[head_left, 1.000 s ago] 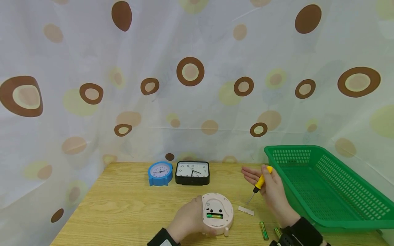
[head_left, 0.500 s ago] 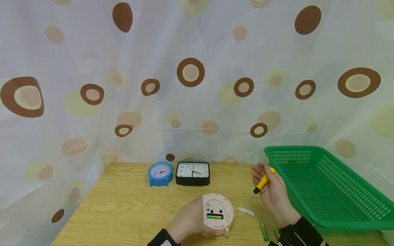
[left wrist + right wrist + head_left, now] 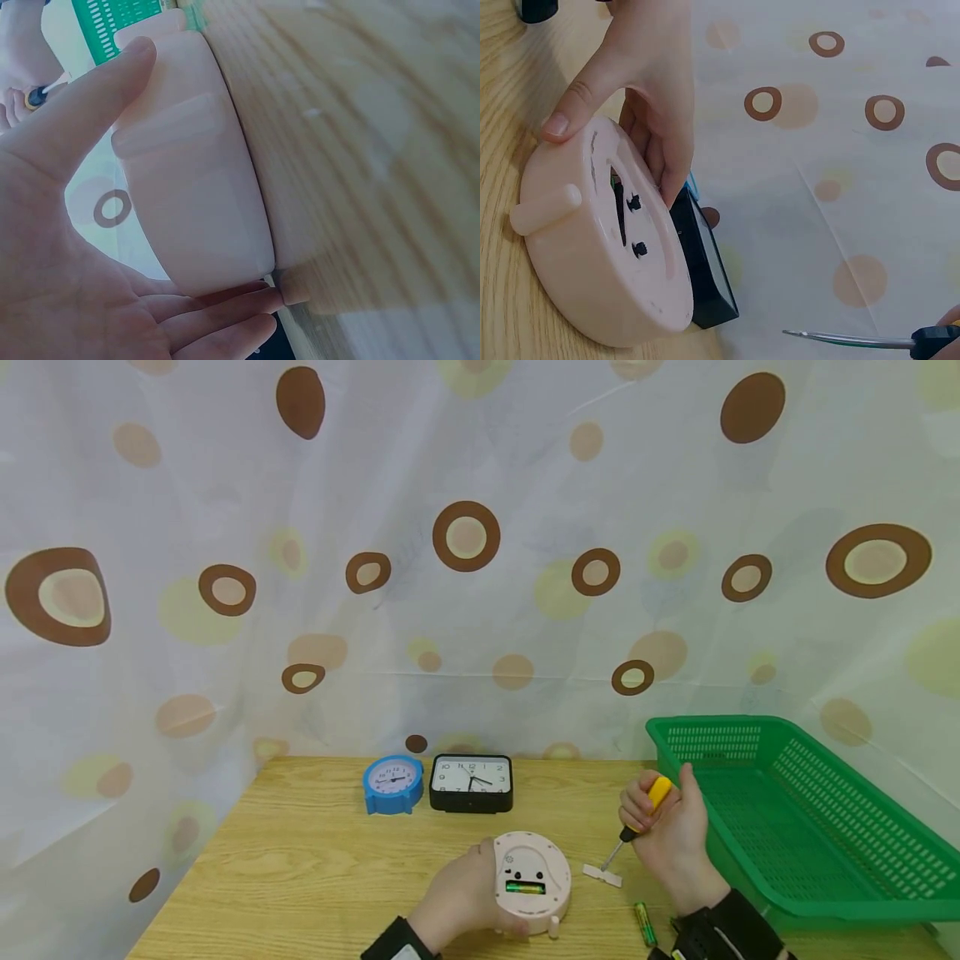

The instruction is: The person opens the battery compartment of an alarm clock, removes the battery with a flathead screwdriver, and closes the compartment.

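My left hand point(image 3: 467, 889) grips a round pink alarm clock point(image 3: 531, 906) by its left side; the clock lies face down on the table. Its battery slot is uncovered, with a green battery point(image 3: 525, 887) inside. In the right wrist view, thumb and fingers span the pink clock point(image 3: 600, 285). My right hand point(image 3: 675, 843) holds a screwdriver point(image 3: 658, 793) with yellow and black handle, fingers curled round it. The shaft points down at a small pale battery cover point(image 3: 602, 875) on the table; whether the tip touches it I cannot tell.
Behind stand a blue round clock point(image 3: 393, 785) and a black rectangular clock point(image 3: 471, 783). A green basket point(image 3: 825, 906) sits at the right. A loose battery point(image 3: 645, 924) lies below my right hand, and another is mostly hidden by the wrist strap.
My right hand's fingers have gone from spread to curled round the screwdriver handle, which they now grip more firmly. The left hand and pink clock have stayed put.
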A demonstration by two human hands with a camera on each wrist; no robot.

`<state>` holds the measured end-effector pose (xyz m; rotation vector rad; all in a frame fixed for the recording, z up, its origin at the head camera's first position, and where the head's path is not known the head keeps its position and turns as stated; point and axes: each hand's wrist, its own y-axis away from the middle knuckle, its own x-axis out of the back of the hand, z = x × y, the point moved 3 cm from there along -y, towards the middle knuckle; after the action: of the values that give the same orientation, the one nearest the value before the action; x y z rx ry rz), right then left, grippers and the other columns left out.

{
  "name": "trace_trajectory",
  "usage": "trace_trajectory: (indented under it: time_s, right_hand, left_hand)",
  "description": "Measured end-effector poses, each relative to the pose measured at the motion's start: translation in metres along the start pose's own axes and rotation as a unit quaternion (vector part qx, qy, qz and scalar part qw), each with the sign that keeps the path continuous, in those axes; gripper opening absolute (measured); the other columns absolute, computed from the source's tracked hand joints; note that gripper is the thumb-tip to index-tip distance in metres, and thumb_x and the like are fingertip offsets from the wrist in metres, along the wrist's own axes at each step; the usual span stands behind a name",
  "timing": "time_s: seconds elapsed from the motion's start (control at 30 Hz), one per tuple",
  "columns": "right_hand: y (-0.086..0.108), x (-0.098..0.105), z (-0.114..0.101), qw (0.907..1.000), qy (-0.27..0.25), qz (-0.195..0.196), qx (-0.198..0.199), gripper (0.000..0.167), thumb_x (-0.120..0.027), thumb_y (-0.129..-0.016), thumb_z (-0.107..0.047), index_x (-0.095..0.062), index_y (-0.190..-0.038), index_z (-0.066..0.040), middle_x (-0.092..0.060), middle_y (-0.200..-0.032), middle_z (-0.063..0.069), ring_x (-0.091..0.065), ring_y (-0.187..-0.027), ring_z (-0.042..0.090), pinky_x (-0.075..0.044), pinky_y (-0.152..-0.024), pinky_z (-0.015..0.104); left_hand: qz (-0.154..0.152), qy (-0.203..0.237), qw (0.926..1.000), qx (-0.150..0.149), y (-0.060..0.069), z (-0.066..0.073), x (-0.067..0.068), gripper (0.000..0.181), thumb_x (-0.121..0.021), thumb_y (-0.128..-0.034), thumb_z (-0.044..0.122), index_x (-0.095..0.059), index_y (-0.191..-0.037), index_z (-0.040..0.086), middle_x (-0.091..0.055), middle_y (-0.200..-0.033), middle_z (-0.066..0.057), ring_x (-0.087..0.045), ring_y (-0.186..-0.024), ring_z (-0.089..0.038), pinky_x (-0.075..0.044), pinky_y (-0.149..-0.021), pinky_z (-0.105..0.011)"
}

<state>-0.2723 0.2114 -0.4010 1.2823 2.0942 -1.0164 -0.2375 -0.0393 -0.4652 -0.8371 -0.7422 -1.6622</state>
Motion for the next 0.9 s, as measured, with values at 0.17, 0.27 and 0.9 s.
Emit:
trace_trajectory:
  time_s: [0.17, 0.27, 0.9]
  right_hand:
    - [-0.002, -0.004, 0.000, 0.9983, -0.057, -0.009, -0.011, 0.073, -0.010, -0.110, -0.063, -0.047, -0.071, -0.013, -0.016, -0.066, -0.003, 0.000, -0.061, 0.015, 0.003, -0.061, 0.025]
    - [-0.002, -0.002, 0.003, 0.9954, -0.093, -0.009, -0.021, 0.074, -0.009, -0.110, -0.063, -0.044, -0.068, -0.013, -0.012, -0.067, -0.004, 0.001, -0.060, 0.013, 0.002, -0.061, 0.024]
    - [-0.003, 0.000, 0.029, 0.9887, -0.033, 0.140, -0.040, 0.056, -0.013, -0.113, -0.027, -0.026, -0.060, -0.019, -0.012, -0.058, -0.004, 0.002, -0.057, 0.015, 0.006, -0.062, 0.027]
  left_hand:
    - [-0.001, 0.004, 1.0000, 0.004, 0.000, 0.001, 0.001, 0.118, -0.103, -0.0606, 0.049, -0.048, -0.145, -0.010, -0.068, -0.129, -0.024, -0.069, -0.111, -0.034, -0.059, -0.100, -0.055]
    - [-0.001, 0.002, 1.0000, 0.005, -0.001, 0.000, 0.000, 0.117, -0.103, -0.0603, 0.050, -0.048, -0.145, -0.010, -0.068, -0.129, -0.024, -0.069, -0.111, -0.034, -0.060, -0.100, -0.054]
    - [0.006, 0.001, 1.0000, -0.002, 0.000, -0.001, 0.000, 0.117, -0.104, -0.0593, 0.049, -0.049, -0.144, -0.009, -0.069, -0.127, -0.023, -0.070, -0.110, -0.034, -0.060, -0.099, -0.054]
